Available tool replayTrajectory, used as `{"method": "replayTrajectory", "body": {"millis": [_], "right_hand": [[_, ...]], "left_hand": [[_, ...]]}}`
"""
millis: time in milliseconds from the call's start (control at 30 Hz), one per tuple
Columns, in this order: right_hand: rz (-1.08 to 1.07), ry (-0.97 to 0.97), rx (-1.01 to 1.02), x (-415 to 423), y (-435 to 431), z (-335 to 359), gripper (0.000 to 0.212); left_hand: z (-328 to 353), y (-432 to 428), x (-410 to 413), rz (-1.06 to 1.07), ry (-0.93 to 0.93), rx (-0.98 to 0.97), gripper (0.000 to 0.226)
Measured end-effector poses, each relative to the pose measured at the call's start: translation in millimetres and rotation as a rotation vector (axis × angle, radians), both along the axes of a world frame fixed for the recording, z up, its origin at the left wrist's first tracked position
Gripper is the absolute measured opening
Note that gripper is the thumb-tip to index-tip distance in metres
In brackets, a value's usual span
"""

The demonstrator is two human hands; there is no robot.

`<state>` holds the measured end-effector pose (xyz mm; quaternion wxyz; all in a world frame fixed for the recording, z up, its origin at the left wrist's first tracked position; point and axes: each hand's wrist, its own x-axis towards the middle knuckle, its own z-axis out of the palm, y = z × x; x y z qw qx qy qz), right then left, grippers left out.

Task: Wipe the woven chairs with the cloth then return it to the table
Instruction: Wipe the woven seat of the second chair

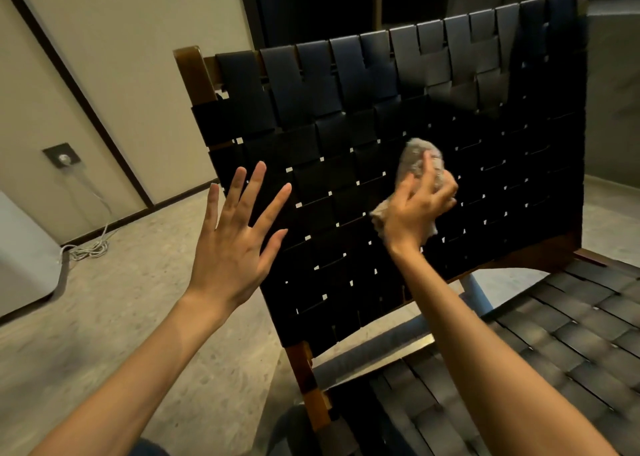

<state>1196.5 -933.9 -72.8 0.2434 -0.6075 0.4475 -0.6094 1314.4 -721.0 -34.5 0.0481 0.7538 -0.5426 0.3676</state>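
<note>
Two arms show, both bare from the wrist to the picture's edge. The left forearm (138,379) is slim and smooth and ends in the left grip (232,247), which has long, slender fingers. The right forearm (478,351), beside it, is likewise uncovered up to the right grip (412,213). Just right of the left forearm, lowest down, lies a patch of dark blue fabric (152,448), perhaps clothing.

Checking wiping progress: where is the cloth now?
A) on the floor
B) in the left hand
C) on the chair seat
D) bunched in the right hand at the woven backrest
D: the right hand grips the bunched cloth at the woven backrest; the left hand is spread and holds nothing.
</note>
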Motion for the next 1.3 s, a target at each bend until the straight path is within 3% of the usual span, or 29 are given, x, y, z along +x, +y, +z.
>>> {"method": "replayTrajectory", "body": {"millis": [133, 333, 433, 567, 633, 767, 867, 933, 1133, 1200, 1300], "right_hand": [[0.262, 0.123, -0.448, 39, 65, 8, 0.043], [0.333, 0.318, -0.768, 22, 45, 9, 0.044], [0.175, 0.277, -0.512, 2, 2, 17, 0.049], [0.039, 0.037, -0.078, 9, -27, 52, 0.045], [0.091, 0.026, -0.115, 26, -9, 65, 0.046], [0.345, 0.158, -0.549, 60, 49, 71, 0.048], [0.353, 0.226, -0.712, 55, 32, 74, 0.048], [0.237, 0.211, -0.623, 44, 4, 74, 0.049], [-0.038, -0.017, -0.066, 42, -39, 104, 0.046], [0.053, -0.016, -0.133, 56, -17, 118, 0.045], [0.328, 0.092, -0.474, 79, 32, 129, 0.048]], "left_hand": [[5, 4, 2, 0.033, 0.023, -0.02, 0.062], [13, -3, -8, 0.056, 0.044, 0.002, 0.068], [24, -15, -10, 0.062, 0.037, 0.015, 0.067], [42, -29, -8, 0.082, 0.03, 0.01, 0.069], [47, -31, -6, 0.074, 0.047, 0.01, 0.07], [48, -27, 0, 0.046, 0.085, 0.047, 0.075], [52, -24, 2, 0.04, 0.091, 0.06, 0.076], [54, -23, 2, 0.036, 0.085, 0.061, 0.076], [64, -21, 9, 0.048, 0.036, 0.049, 0.071], [66, -18, 12, 0.034, 0.051, 0.027, 0.069], [66, -12, 13, 0.041, 0.104, -0.04, 0.075]]}}
